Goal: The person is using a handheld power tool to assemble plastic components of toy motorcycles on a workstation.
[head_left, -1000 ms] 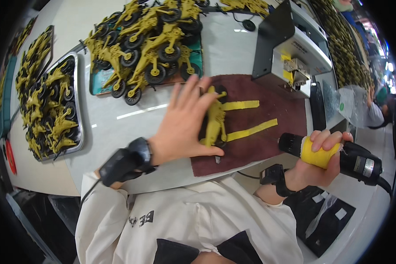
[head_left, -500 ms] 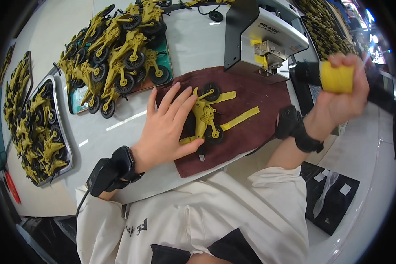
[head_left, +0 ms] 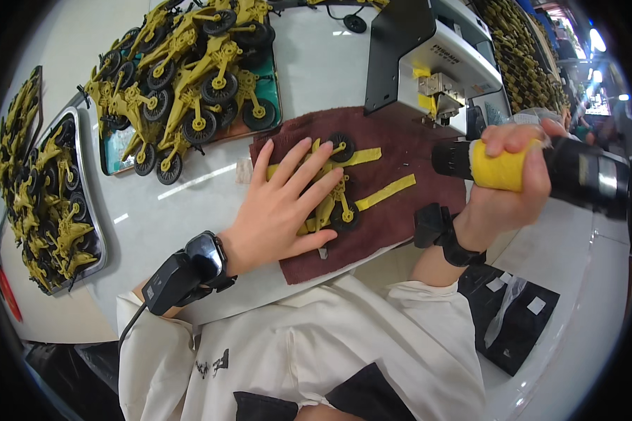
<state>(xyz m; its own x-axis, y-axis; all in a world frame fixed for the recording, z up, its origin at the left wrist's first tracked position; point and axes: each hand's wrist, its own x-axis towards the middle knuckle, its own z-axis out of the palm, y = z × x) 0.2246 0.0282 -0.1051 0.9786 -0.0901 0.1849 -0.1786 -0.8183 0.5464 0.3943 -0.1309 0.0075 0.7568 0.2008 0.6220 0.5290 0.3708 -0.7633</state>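
My left hand [head_left: 281, 203] lies flat with fingers spread over a yellow toy motorcycle [head_left: 328, 205] with black wheels, covering much of it. The toy rests on its side on a maroon cloth [head_left: 393, 217]. Two yellow tape strips [head_left: 386, 191] run from under its wheels across the cloth. My right hand [head_left: 509, 175] is closed round the yellow-wrapped middle of a black, tube-shaped tool [head_left: 586, 175], whose exact kind I cannot make out. The tool's ribbed end [head_left: 453, 158] points left, above the cloth's right side and apart from the toy.
A tray [head_left: 277, 91] heaped with similar toy motorcycles stands far left of the cloth. Nearer the left edge is a metal tray [head_left: 100, 231] with more. A tape dispenser machine [head_left: 428, 70] stands at the cloth's far edge. A black bag [head_left: 509, 319] lies low at right.
My right hand has brought the tool left and nearer, toward the cloth. My left hand has slid right, over more of the toy motorcycle, with its fingers spread.
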